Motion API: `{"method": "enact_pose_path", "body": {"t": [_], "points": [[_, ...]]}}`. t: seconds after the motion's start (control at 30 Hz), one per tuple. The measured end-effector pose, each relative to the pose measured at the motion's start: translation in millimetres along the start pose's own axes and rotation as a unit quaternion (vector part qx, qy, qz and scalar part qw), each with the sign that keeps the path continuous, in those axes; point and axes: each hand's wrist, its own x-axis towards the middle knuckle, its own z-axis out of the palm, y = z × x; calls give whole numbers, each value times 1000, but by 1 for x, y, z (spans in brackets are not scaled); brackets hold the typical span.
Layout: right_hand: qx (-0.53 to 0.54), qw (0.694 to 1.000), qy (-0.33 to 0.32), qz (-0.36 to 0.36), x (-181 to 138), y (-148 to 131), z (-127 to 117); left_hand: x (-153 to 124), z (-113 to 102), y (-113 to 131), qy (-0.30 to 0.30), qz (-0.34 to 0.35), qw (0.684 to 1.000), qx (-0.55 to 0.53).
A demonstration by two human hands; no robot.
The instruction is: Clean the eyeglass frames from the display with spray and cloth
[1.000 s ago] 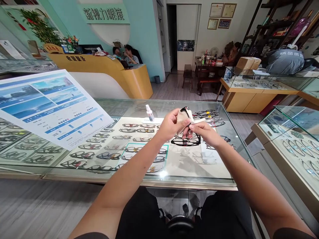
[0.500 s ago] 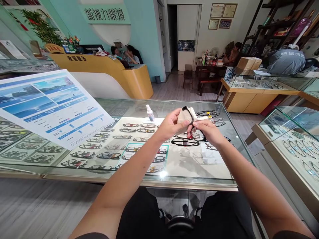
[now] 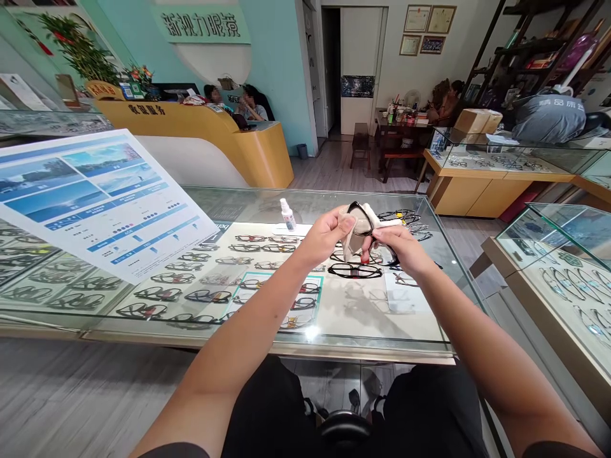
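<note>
Black-framed eyeglasses point(image 3: 367, 215) held above the glass display counter point(image 3: 353, 324), right hand point(image 3: 403, 247) pinching them, left hand point(image 3: 325, 238) pressing beige cloth point(image 3: 354, 245) against them; slack right-hand pinch could drop them onto it.

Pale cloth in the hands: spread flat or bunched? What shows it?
Bunched: the pale cloth bends in folds against the black-framed glasses.

Beyond the left hand point(image 3: 327, 238), a turquoise wall point(image 3: 279, 60) with a sign point(image 3: 203, 25) backs a yellow desk point(image 3: 270, 156). Past the right hand point(image 3: 401, 245), dark shelves point(image 3: 527, 51) stand behind a wooden display case point(image 3: 496, 189). Ahead of both, framed certificates point(image 3: 417, 19) hang beside a white door point(image 3: 361, 44).
</note>
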Motion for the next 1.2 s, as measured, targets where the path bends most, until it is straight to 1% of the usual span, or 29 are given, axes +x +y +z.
{"method": "enact_pose_path", "body": {"t": [0.07, 0.13, 0.2, 0.3, 0.33, 0.37, 0.4, 0.53, 0.57, 0.63, 0.73, 0.83, 0.93, 1.0, 1.13, 1.2], "points": [[7, 1000, 1, -4, 0, 0, 0, 0, 3, 3, -15, 5, 1000, -5], [14, 1000, -1, -5, 0, 1, 5, -2, 11, 2, -10, 18, 1000, -8], [14, 1000, -12, -3, 0, 4, 13, -3, 18, 0, 20, 28, 999, -6], [3, 999, -34, -1, 0, 7, 23, -6, 23, -5, 89, 35, 995, -3], [0, 999, -39, -3, 0, 7, 25, -6, 23, -5, 103, 35, 994, -5], [-2, 999, -40, -5, 0, 6, 25, -6, 21, -5, 105, 33, 994, -8], [-3, 999, -36, -7, -1, 5, 25, -6, 19, -4, 93, 30, 995, -11], [-7, 1000, -1, 4, -4, -1, 14, -5, 7, 4, -15, 7, 1000, -20], [-8, 1000, 6, 5, -4, -1, 11, -4, 5, 5, -32, 4, 999, -19], [-5, 1000, 14, -1, -3, 0, 8, -3, 4, 5, -43, 9, 999, -17], [16, 1000, 18, -4, 1, 7, 12, -3, 9, 0, -20, 25, 999, -21], [17, 1000, 11, 4, 3, 12, 20, -2, 16, -8, 33, 23, 999, -30], [1, 1000, -7, 2, 2, 11, 27, -3, 20, -12, 85, 24, 995, -41], [-4, 1000, -14, 1, 1, 8, 28, -3, 19, -13, 94, 21, 994, -48], [-24, 1000, 0, -10, 0, 5, 24, 0, 14, -15, 74, 8, 995, -62], [-41, 999, 9, -28, 0, 4, 19, 2, 11, -17, 87, 10, 994, -65]]}}
